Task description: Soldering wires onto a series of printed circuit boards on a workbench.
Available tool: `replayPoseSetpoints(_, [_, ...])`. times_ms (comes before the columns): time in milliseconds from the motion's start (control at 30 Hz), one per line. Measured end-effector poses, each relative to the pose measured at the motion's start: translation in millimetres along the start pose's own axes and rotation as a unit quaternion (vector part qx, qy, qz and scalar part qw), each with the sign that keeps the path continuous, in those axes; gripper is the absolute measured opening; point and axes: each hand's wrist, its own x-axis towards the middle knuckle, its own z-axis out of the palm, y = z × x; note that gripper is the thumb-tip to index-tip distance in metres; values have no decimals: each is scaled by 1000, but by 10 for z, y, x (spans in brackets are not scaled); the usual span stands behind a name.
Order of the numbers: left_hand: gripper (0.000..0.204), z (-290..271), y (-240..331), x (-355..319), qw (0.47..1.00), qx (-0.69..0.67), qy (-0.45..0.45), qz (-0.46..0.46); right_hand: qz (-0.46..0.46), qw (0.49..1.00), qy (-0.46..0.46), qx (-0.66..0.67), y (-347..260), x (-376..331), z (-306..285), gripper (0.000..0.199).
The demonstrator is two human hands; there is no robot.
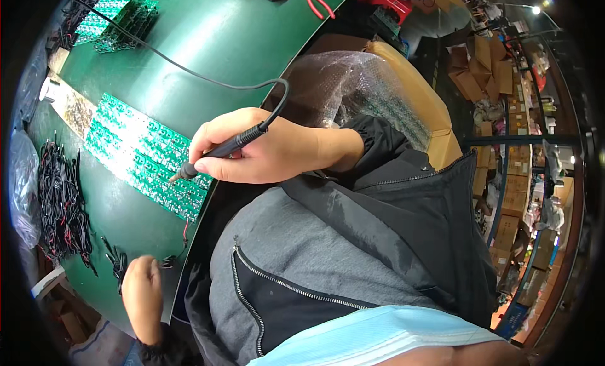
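Here, boxes [445,150] flank a table [233,54] bearing circuit boards [148,153].

Board [142,153]: green panel of many small repeated circuits, flat on bench [239,38], slanting from upper left to lower right; upper-left part washed out by glare. Iron [222,149]: black, corded, slanted, tip down-left over board's right-hand part; tip contact uncertain; red lead [186,230] at board's lower right corner.

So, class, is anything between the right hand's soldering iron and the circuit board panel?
Nothing visible: the right hand holds the soldering iron with its tip over the circuit board panel; whether they touch is unclear.
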Motion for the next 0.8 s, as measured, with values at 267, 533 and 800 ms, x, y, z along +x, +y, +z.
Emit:
replayPoseSetpoints(267, [18, -29, -193, 669, 970, -95, 208, -84, 4, 999, 36, -2, 101, 211, 109, 15])
replayPoseSetpoints(533, [11, 91, -49, 647, 986, -38, 141, 82, 22, 997, 62, -31, 144, 199, 54, 12])
replayPoseSetpoints(800, [10, 331, 307, 418, 976, -106, 183, 45, -72, 997, 17, 17, 273, 410, 469, 15])
